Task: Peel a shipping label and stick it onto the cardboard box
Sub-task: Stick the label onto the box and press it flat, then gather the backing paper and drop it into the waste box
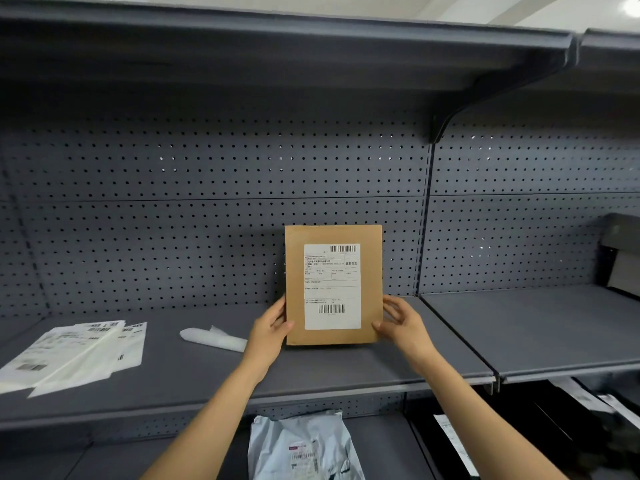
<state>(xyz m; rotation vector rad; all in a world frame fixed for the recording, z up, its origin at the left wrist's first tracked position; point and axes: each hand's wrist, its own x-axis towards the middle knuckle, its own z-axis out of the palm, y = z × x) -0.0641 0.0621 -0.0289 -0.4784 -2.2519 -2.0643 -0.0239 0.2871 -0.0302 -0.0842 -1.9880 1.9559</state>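
Note:
A flat brown cardboard box stands upright on the grey shelf, leaning near the pegboard back. A white shipping label with two barcodes is stuck flat on its front face. My left hand grips the box's lower left edge, thumb on the front. My right hand holds the lower right edge the same way. A pile of unpeeled label sheets lies at the shelf's left. A crumpled strip of white backing paper lies just left of my left hand.
A dark grey pegboard backs the shelf, and another shelf hangs overhead. A grey-white plastic mailer bag lies on the lower shelf. A grey box-like object sits at the far right. Dark items fill the lower right.

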